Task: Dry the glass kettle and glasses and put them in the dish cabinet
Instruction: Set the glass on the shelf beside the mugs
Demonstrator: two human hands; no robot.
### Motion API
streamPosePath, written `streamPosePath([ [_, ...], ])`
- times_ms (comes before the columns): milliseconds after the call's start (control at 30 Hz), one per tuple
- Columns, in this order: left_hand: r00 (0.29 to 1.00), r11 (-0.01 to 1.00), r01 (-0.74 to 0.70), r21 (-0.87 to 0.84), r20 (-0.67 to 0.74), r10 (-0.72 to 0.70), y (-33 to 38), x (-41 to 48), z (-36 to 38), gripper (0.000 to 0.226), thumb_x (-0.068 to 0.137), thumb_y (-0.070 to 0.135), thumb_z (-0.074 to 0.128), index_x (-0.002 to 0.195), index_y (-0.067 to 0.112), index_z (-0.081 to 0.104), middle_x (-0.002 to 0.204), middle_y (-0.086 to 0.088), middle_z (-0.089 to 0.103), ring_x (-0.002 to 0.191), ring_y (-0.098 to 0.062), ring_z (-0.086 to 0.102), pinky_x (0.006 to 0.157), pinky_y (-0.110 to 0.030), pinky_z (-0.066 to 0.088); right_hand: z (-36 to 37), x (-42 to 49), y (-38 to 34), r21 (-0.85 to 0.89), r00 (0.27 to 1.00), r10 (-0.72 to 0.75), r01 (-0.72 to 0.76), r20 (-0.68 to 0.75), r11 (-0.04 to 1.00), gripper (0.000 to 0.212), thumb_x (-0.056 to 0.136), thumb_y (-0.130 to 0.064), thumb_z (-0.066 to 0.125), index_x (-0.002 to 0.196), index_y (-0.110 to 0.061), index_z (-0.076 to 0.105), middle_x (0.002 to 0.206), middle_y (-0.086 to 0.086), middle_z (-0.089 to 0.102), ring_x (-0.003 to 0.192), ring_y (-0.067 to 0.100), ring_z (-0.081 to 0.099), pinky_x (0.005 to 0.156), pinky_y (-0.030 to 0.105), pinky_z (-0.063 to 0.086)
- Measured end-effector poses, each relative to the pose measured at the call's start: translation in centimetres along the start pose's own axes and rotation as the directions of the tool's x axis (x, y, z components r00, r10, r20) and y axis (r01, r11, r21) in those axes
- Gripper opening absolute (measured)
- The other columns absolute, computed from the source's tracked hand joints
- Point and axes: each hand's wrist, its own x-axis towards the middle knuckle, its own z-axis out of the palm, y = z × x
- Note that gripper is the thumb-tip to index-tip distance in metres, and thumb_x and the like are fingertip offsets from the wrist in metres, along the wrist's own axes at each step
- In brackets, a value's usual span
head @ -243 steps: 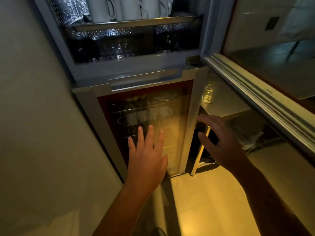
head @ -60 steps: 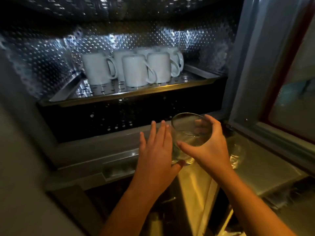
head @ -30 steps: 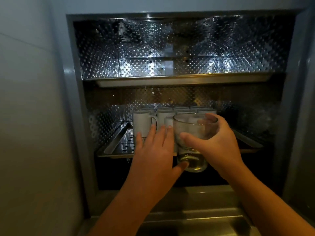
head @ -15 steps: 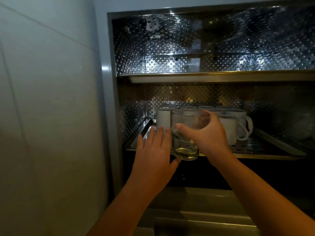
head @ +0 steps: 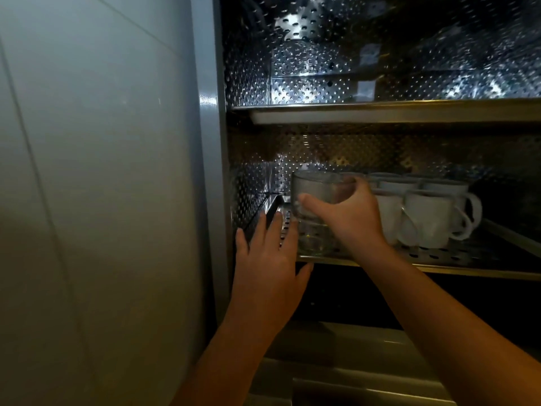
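Clear glass (head: pixel 319 200), a single tumbler, is gripped near its rim by the right hand (head: pixel 348 218), thumb across the near side and fingers curled round the far side. It stands upright over the left end of the lower perforated tray (head: pixel 439 256) inside the dish cabinet (head: pixel 248 159), its base just above the tray's front lip; whether it touches the metal cannot be told. To its left a narrow strip of tray runs to the raised left rim and the dimpled side wall. To its right the white mugs (head: pixel 430 218) stand close, partly hidden behind the wrist. Overhead there is open room up to the upper shelf (head: pixel 380 112).

The left hand (head: pixel 269 259) is flat, fingers straight and holding nothing, at the tray's front left corner, with the thumb under the lip.

Half a second ago the glass hung in front of the tray with its base below the lip; now it is farther in and higher. The left hand has moved up to the corner.

Count: one glass, two shelves, two hands, at least four mugs; those behind overlap too much to number.
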Motion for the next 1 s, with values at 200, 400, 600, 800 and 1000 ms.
streamPosePath([
  [200,0.997,1.000,-0.015,0.002,-0.079,0.015,-0.5,0.0,0.5,0.069,0.061,0.034,0.084,0.119,0.006,0.060,0.125,-0.016,0.058,0.117,-0.039,0.052,0.088,-0.059,0.022,1.9,0.5,0.3,-0.056,0.999,-0.011,0.013,0.042,0.998,0.083,0.062,-0.037,0.082,0.130,-0.015,0.040,0.105,-0.007,0.045,0.091,0.007,0.045,0.069,0.013,0.036],
  [400,0.993,0.999,-0.025,0.022,-0.117,0.028,-0.8,-0.1,0.6,0.071,0.059,0.033,0.085,0.120,0.006,0.060,0.126,-0.016,0.058,0.117,-0.038,0.052,0.087,-0.059,0.022,3.5,1.1,1.1,-0.108,1.000,-0.003,0.006,0.023,0.994,0.092,0.059,-0.042,0.082,0.134,-0.013,0.037,0.125,0.003,0.051,0.113,0.019,0.050,0.086,0.026,0.043],
  [600,0.993,0.999,-0.025,0.029,-0.115,0.028,-0.9,-0.5,1.5,0.070,0.054,0.032,0.087,0.115,0.006,0.064,0.121,-0.018,0.061,0.114,-0.039,0.055,0.086,-0.059,0.027,4.6,1.7,1.3,-0.130,0.999,0.023,-0.018,0.036,0.991,0.094,0.061,-0.042,0.082,0.135,-0.009,0.035,0.130,0.007,0.050,0.118,0.024,0.049,0.087,0.024,0.041],
  [800,0.994,0.999,-0.009,0.032,-0.106,0.012,-1.0,-0.6,2.0,0.068,0.054,0.032,0.087,0.114,0.006,0.064,0.119,-0.018,0.062,0.113,-0.040,0.056,0.084,-0.063,0.037,5.1,2.0,1.1,-0.195,0.996,0.054,-0.041,0.065,0.980,0.092,0.067,-0.040,0.080,0.137,-0.005,0.030,0.129,0.008,0.048,0.115,0.022,0.048,0.075,0.020,0.036],
  [1000,0.995,0.999,-0.006,0.048,-0.102,0.011,-1.0,-0.6,2.1,0.066,0.053,0.032,0.088,0.110,0.007,0.066,0.117,-0.018,0.063,0.112,-0.039,0.057,0.085,-0.062,0.035,5.7,2.2,1.0,-0.197,0.990,0.104,-0.083,0.097,0.977,0.091,0.067,-0.038,0.080,0.134,-0.005,0.030,0.130,0.010,0.047,0.115,0.024,0.048,0.075,0.024,0.036],
])
